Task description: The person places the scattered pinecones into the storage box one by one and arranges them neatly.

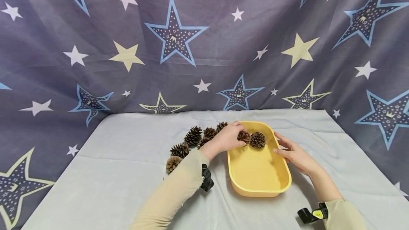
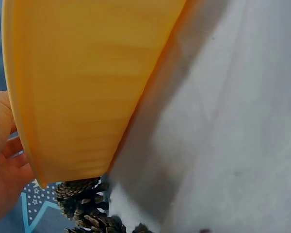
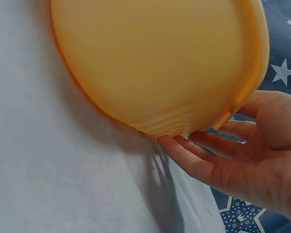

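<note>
In the head view a yellow plastic tub stands on the cloth-covered table. My left hand reaches over its left rim and holds a pine cone between thumb and fingers inside the tub. Right beside that one, a second pine cone lies on the tub's floor. At the tub's right side, my right hand grips the rim, thumb over the edge and fingers along the outer wall. The right wrist view shows these fingers against the tub's outside. The left wrist view shows part of the left hand behind the tub wall.
Several more pine cones lie in a loose row left of the tub, partly hidden by the left forearm. A pale cloth covers the table. Behind it hangs a dark curtain printed with stars.
</note>
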Demonstrator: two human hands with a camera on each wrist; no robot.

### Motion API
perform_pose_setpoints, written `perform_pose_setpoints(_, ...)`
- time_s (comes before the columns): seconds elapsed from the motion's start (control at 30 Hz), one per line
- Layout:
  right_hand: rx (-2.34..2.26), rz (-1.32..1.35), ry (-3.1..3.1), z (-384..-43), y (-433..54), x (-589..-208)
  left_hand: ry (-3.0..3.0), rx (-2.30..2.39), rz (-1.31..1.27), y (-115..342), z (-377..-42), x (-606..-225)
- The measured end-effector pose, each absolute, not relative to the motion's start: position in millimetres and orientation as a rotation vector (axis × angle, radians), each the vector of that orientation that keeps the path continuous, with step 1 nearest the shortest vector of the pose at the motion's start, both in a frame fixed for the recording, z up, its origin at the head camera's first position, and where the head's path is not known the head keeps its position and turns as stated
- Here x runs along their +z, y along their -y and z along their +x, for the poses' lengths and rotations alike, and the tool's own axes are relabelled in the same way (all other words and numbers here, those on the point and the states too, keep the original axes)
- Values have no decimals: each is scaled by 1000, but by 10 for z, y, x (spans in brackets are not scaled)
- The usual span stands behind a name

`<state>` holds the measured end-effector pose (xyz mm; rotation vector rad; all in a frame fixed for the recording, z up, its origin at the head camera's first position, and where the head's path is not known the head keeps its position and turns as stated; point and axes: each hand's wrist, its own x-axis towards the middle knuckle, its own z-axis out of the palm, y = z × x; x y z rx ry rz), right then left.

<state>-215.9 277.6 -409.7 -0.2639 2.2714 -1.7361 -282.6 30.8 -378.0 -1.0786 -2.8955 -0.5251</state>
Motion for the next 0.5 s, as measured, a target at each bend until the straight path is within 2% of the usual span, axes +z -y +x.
perform_pose_setpoints(0.5, -1717, -246, -2287, -2156, -2773, -4090, 2875, -470, -1081, -347, -2846, -3861)
